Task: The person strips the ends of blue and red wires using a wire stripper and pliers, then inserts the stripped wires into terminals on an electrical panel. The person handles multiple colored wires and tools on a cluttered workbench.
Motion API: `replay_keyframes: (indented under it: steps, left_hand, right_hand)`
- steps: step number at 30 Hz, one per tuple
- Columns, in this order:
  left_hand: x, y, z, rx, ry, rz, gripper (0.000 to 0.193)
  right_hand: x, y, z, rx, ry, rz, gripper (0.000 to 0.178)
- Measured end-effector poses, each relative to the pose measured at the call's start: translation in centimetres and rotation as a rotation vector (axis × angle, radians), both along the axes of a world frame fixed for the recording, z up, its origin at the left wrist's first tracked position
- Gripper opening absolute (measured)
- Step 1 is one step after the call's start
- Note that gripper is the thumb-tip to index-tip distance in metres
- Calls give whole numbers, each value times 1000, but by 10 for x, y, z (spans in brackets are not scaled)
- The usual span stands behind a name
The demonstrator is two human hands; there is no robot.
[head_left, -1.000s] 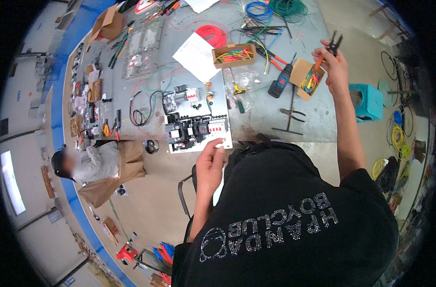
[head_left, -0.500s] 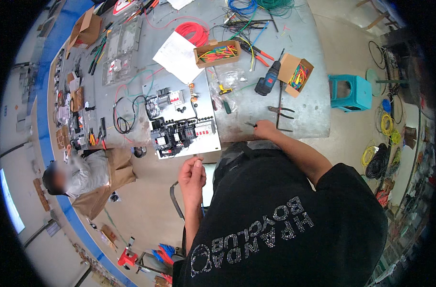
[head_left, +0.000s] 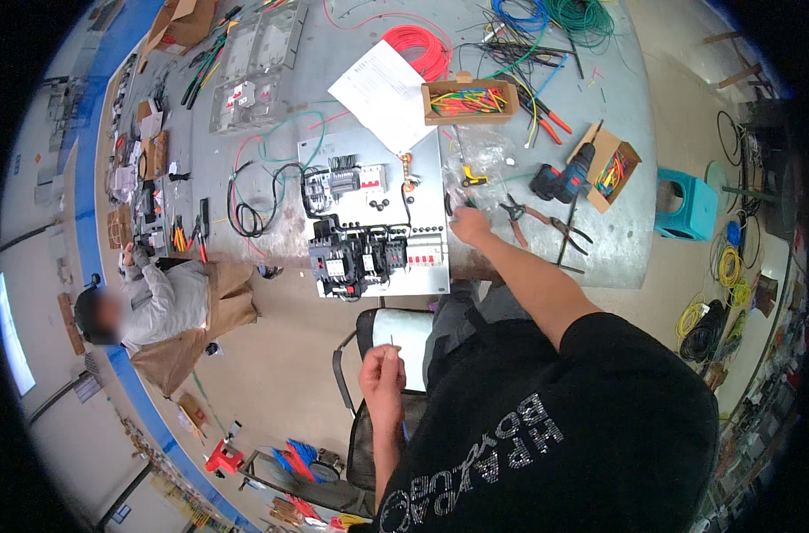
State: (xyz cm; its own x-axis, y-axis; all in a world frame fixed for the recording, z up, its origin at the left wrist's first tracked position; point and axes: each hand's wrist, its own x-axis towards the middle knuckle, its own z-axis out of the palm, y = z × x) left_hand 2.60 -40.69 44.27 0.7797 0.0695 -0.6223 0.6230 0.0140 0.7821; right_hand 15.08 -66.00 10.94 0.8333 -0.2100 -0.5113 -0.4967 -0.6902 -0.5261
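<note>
My left hand [head_left: 383,380] is raised over the chair, in front of the table. Thumb and fingers pinch a short thin piece [head_left: 392,340], possibly a wire end, too small to name surely. On the table at the panel's right edge rests my right hand [head_left: 468,226], its fingers partly hidden. Close to its fingertips lie a small dark object [head_left: 448,205] and a green-handled screwdriver [head_left: 472,202]. Just right of it are pliers with reddish-brown handles [head_left: 518,218]. A white mounting panel [head_left: 429,151] carries black contactors [head_left: 356,260], breakers [head_left: 425,259] and black wiring.
More pliers [head_left: 571,236], a cordless drill [head_left: 560,182] and open boxes of coloured sleeves [head_left: 471,117] lie to the right. A paper sheet [head_left: 378,93] and red wire coil [head_left: 422,55] are behind. A chair [head_left: 362,444] stands below; another person [head_left: 165,311] sits left.
The view has shifted, moving the table rightward. My right hand has moved left toward the panel; reddish-handled pliers now lie beside it. My left hand has drawn back from the panel's edge.
</note>
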Motion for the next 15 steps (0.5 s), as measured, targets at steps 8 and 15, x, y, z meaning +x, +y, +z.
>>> replay_keyframes:
  steps: [8, 15]
  left_hand:
    - [-10, 34, -18, -22, 38, 89, 16]
    - [10, 43, -20, -127, 56, 83, 19]
  right_hand:
    - [42, 34, -20, -120, 295, -322, 29]
    - [48, 21, -23, -135, 244, -333, 34]
